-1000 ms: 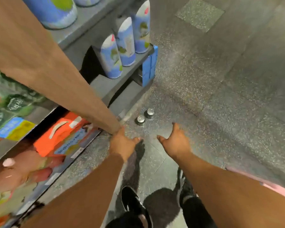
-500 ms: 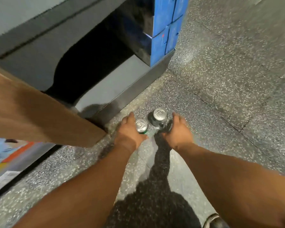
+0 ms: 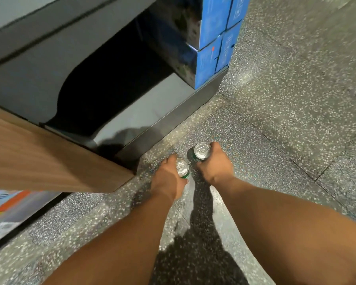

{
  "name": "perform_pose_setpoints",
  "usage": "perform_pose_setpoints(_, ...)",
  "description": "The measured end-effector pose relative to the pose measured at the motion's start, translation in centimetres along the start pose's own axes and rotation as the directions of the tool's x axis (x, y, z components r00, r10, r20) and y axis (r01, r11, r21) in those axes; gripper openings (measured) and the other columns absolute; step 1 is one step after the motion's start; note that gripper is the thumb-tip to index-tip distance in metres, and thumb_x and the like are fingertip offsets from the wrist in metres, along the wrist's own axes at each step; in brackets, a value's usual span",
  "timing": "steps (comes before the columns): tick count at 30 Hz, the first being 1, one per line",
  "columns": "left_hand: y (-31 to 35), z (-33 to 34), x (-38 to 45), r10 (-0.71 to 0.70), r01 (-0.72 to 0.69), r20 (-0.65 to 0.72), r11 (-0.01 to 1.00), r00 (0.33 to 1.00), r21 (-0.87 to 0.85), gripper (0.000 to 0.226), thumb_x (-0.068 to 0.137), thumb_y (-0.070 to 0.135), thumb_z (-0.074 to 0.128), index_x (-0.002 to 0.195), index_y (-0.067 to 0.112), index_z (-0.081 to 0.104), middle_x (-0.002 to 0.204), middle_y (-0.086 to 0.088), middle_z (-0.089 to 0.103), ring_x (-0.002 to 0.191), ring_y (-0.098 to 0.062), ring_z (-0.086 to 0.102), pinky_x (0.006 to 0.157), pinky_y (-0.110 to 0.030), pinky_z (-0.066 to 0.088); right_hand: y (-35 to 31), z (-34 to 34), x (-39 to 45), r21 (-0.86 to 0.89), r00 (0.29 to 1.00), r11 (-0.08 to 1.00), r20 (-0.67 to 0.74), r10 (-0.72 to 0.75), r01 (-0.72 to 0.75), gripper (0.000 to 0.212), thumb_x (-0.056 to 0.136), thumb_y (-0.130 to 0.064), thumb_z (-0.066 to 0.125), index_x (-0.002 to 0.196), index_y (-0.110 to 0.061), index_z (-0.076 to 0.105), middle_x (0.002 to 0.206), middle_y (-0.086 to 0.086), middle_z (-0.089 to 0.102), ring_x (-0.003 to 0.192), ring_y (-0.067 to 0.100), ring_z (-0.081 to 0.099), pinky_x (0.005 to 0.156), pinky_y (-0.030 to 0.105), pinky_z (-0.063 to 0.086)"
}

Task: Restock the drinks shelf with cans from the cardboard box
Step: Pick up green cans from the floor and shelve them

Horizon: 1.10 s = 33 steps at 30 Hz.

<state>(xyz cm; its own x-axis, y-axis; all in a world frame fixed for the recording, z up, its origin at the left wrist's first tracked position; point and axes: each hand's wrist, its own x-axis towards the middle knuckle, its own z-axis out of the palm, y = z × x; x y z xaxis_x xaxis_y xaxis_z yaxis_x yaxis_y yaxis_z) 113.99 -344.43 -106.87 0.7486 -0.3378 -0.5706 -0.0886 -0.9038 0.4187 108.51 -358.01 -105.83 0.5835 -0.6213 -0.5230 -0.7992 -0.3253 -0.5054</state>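
Head view: floor and lowest shelf, seen from above.
Left hand [image 3: 169,177]: centre frame, fingers wrapped round the left can [image 3: 182,167], green side, silver top up.
Right hand [image 3: 215,165]: just right of it, fingers curled round the right can [image 3: 202,151], upright.
Cans: close together, not touching; on the floor [image 3: 286,120] or lifted, cannot tell.
Bottom shelf [image 3: 144,114]: upper centre, grey, bare part nearest the cans.
Blue cartons [image 3: 212,52]: top centre, stacked at the shelf end.
Wooden panel [image 3: 49,157]: left edge.
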Motion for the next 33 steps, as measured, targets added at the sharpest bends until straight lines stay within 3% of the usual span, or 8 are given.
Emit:
perform_pose_setpoints(4,0.1,-1.0,-0.9,-0.027,0.023,-0.036,0.993,0.999,-0.115,0.085,0.075,0.023,0.085,0.146,0.026,0.039,0.136,-0.007,0.056,0.118,-0.029,0.060,0.103,-0.040,0.051,-1.2,-0.8,-1.4,0.104,0.999,0.994,-0.025,-0.035,0.037,0.045,0.080,-0.024,0.079,0.102,-0.023,0.039,0.090,-0.003,0.059,0.083,0.020,0.057,0.075,0.027,0.042)
perform_pose_setpoints(9,-0.9,-5.3,-6.5,0.029,-0.056,-0.090,0.949,0.996,-0.310,0.059,0.057,0.045,0.071,0.112,0.058,0.056,0.142,-0.008,0.052,0.130,-0.031,0.053,0.110,-0.050,0.045,-3.4,-4.8,-10.3,0.220,0.991,0.973,-0.125,-0.038,0.065,0.043,0.071,-0.025,0.078,0.100,-0.027,0.047,0.090,-0.004,0.064,0.081,0.018,0.061,0.074,0.030,0.048)
perform_pose_setpoints(11,1.9,-11.0,-12.5,-0.036,0.029,-0.013,0.938,0.999,-0.345,0.072,0.058,0.037,0.078,0.125,0.044,0.050,0.132,-0.003,0.055,0.118,-0.026,0.059,0.104,-0.044,0.050,-5.3,-7.6,-15.4,0.242,0.992,0.969,-0.124,-0.025,0.054,0.044,0.068,-0.024,0.077,0.101,-0.026,0.048,0.095,-0.002,0.064,0.083,0.019,0.062,0.072,0.030,0.048)
perform_pose_setpoints(14,5.8,-19.7,-21.1,-0.035,0.010,-0.107,0.973,0.994,-0.229,0.074,0.073,0.029,0.084,0.134,0.028,0.042,0.115,0.003,0.057,0.100,-0.017,0.060,0.081,-0.025,0.048,-10.5,-13.0,-23.5,0.271,0.992,0.961,-0.123,-0.019,0.052,0.047,0.066,-0.028,0.076,0.104,-0.027,0.048,0.100,-0.001,0.061,0.084,0.017,0.061,0.069,0.027,0.044)
perform_pose_setpoints(21,14.0,-39.2,-38.9,0.039,-0.123,-0.272,0.946,0.961,-0.300,0.050,0.070,0.031,0.079,0.106,0.026,0.045,0.087,0.013,0.060,0.084,-0.018,0.062,0.073,-0.029,0.049,-26.9,-29.6,-41.4,0.341,0.954,0.911,-0.264,-0.143,0.231,0.042,0.064,-0.022,0.079,0.097,-0.022,0.053,0.083,-0.015,0.050,0.079,0.012,0.051,0.067,0.022,0.034)
perform_pose_setpoints(26,18.1,-51.6,-49.7,0.093,-0.289,-0.500,0.898,0.861,-0.332,0.053,0.060,0.046,0.076,0.105,0.028,0.055,0.098,0.004,0.069,0.093,-0.022,0.065,0.081,-0.038,0.053,-36.4,-39.6,-52.2,0.355,0.886,0.829,-0.338,-0.316,0.432,0.038,0.065,-0.020,0.078,0.093,-0.024,0.054,0.085,-0.011,0.052,0.078,0.007,0.054,0.061,0.014,0.032)
perform_pose_setpoints(30,19.9,-60.7,-59.0,0.108,-0.426,-0.658,0.836,0.745,-0.345,0.058,0.054,0.044,0.070,0.108,0.027,0.059,0.102,0.005,0.067,0.096,-0.019,0.064,0.084,-0.040,0.054,-42.2,-45.2,-59.5,0.275,0.821,0.786,-0.342,-0.458,0.553,0.058,0.069,-0.031,0.077,0.121,-0.020,0.054,0.114,0.001,0.054,0.111,0.019,0.050,0.085,0.025,0.039)
perform_pose_setpoints(33,20.1,-66.8,-66.1,0.105,-0.475,-0.745,0.826,0.659,-0.304,0.056,0.056,0.040,0.074,0.110,0.035,0.058,0.104,0.011,0.067,0.097,-0.013,0.065,0.087,-0.039,0.055,-46.6,-48.9,-65.2,0.255,0.758,0.723,-0.354,-0.549,0.642,0.069,0.069,-0.038,0.073,0.132,-0.023,0.049,0.122,-0.001,0.053,0.116,0.021,0.051,0.096,0.037,0.045)
